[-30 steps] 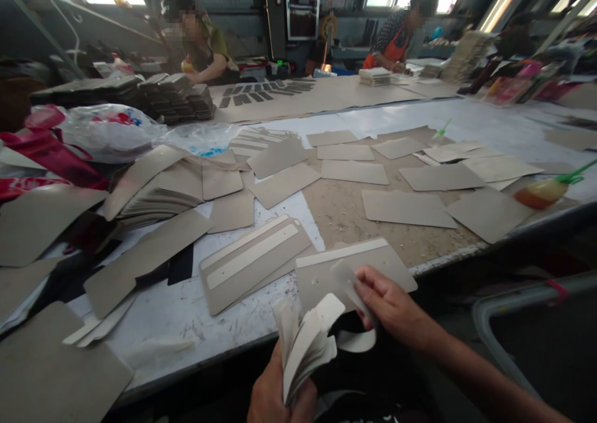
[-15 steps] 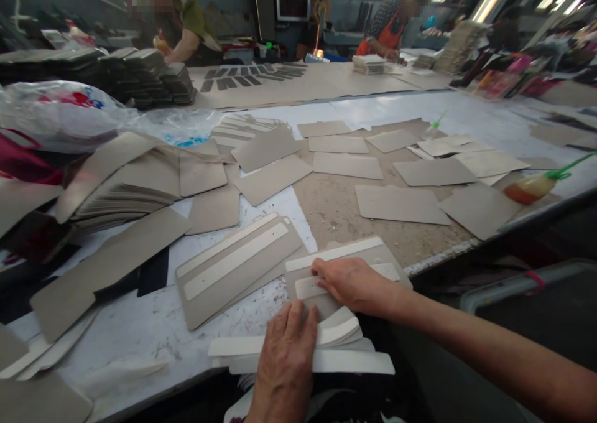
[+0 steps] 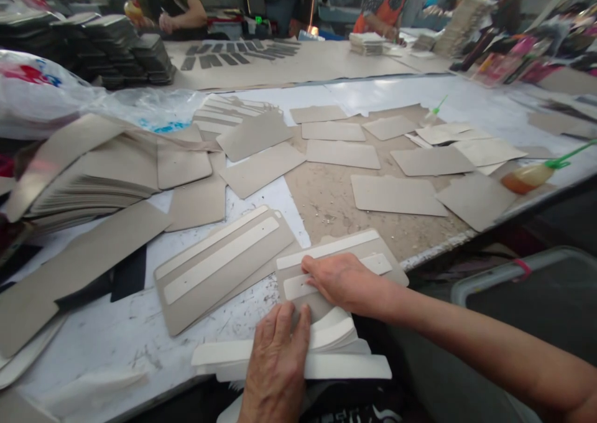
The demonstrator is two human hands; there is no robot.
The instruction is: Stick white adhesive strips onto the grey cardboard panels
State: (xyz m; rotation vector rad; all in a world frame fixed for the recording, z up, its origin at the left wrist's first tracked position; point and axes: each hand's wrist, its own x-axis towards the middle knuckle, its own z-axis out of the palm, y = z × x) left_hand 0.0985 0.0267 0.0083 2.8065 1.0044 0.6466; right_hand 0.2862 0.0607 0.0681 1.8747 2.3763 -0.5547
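My left hand [image 3: 277, 361] lies flat, fingers stretched out, on a stack of white strips [image 3: 336, 351] at the table's near edge. Just beyond it, my right hand [image 3: 342, 280] presses a white strip [image 3: 375, 264] onto a grey card panel [image 3: 340, 258], fingers flat and spread along the strip. That panel has another white strip along its upper edge. To its left lies a second grey panel [image 3: 224, 264] with two white strips on it.
Several bare grey cards [image 3: 396, 194] lie spread across the table. A glue bottle with a green nozzle [image 3: 532, 175] lies at the right edge. Piled cards [image 3: 88, 186] and plastic bags [image 3: 56, 93] fill the left. Two people work at the far table [image 3: 303, 68].
One second ago my hands were off the table, left gripping the strip bundle, right pinching one strip. Both have come down onto the table; the strip now lies pressed on the panel.
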